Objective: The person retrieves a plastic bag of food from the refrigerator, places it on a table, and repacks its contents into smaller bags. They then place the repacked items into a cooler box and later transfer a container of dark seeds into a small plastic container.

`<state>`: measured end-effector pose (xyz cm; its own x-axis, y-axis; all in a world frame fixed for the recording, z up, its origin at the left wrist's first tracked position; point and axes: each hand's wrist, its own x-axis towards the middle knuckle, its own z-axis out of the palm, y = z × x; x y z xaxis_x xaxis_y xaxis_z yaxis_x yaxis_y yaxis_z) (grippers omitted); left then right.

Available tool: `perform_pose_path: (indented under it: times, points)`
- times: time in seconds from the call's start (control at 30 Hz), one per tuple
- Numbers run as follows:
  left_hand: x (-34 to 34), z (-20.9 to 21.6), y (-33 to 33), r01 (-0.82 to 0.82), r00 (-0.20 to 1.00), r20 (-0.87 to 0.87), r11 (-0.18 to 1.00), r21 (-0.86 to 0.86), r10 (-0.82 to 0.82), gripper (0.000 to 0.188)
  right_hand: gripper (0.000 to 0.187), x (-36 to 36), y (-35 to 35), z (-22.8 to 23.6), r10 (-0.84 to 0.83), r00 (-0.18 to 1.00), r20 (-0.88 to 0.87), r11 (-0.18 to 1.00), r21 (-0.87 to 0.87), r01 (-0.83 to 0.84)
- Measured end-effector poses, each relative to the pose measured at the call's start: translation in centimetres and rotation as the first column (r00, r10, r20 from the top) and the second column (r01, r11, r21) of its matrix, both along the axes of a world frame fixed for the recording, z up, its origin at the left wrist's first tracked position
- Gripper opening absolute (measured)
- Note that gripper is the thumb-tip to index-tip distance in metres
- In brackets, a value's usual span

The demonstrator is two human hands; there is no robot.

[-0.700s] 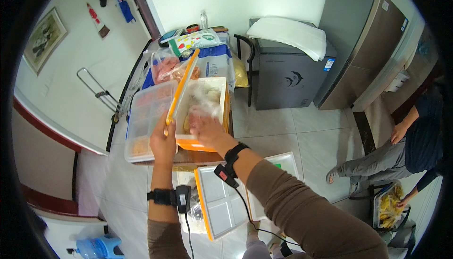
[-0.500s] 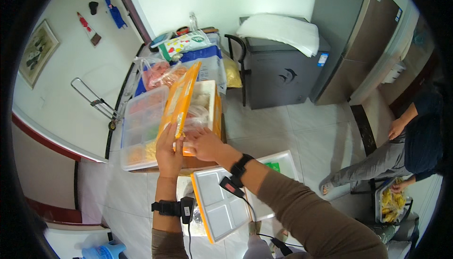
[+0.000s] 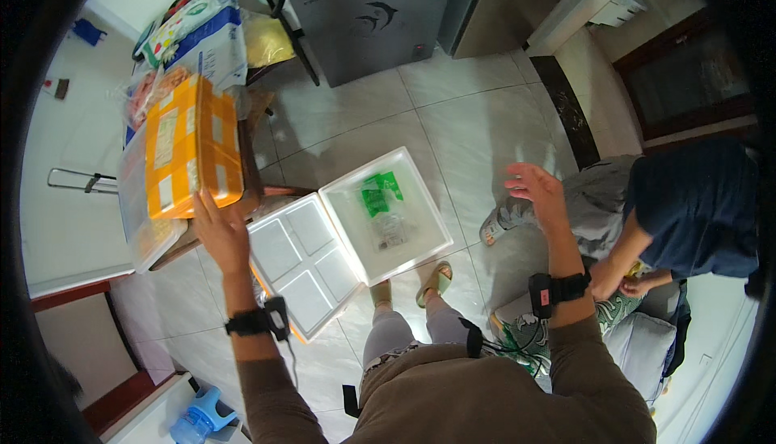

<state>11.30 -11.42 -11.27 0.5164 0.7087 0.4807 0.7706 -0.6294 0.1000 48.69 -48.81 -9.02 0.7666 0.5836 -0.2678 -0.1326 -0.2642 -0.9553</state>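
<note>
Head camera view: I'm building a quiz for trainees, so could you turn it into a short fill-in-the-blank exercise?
1. The left hand is at a taped box coloured white and ____.
2. The right hand holds ____.
3. In the open white box lies plastic coloured bright ____.
4. The grey freezer bears a picture of two ____.

Missing words: orange; nothing; green; dolphins.

From the open box (image 3: 424,226), a lid (image 3: 305,262) is laid at eight o'clock. A closed box (image 3: 191,146) is set at ten.
</note>
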Motion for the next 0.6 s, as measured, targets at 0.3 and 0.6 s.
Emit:
perform_pose_path:
  times: [0.3,0.6]
  points:
    - [11.9,-4.7,-23.7,0.092,0.754,-0.109,0.269,-0.959,-0.647,0.048,0.064,10.9,-8.7,6.7,-0.197,0.979,0.058,0.935,0.311,0.17]
    - [36.1,-0.1,-18.8,0.52,0.69,0.157,0.332,-0.787,-0.706,0.045,0.076,21.0,-8.8,9.2,-0.188,0.982,-0.001,0.861,0.481,0.165]
